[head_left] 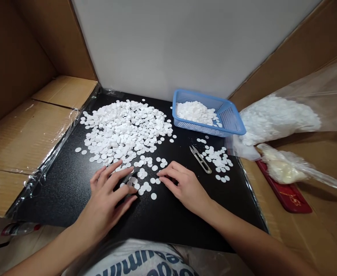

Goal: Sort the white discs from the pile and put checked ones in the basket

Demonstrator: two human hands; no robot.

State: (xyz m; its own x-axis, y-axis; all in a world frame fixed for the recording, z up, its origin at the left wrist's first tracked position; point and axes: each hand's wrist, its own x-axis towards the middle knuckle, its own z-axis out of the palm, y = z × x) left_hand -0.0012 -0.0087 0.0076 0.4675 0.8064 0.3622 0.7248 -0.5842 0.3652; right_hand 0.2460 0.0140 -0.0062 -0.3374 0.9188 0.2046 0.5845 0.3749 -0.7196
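A big pile of thin white round discs (125, 128) covers the back left of the black tabletop (61, 180). Smaller loose discs (142, 173) lie between my two hands. My left hand (109, 191) has its fingers spread, with the tips down among the discs at the pile's front edge. On the other side, my right hand (182, 184) has thumb and forefinger brought together in a pinch just over a single disc (158, 181). Whatever sits between those fingertips is too small to make out.
Behind on the right stands a blue basket (208, 131) partly filled with discs. Thread snips (200, 159) lie beside a small group of discs (218, 158). Farther right are a clear bag of discs (280, 119), a knotted plastic bag (286, 168) and a red case (295, 199).
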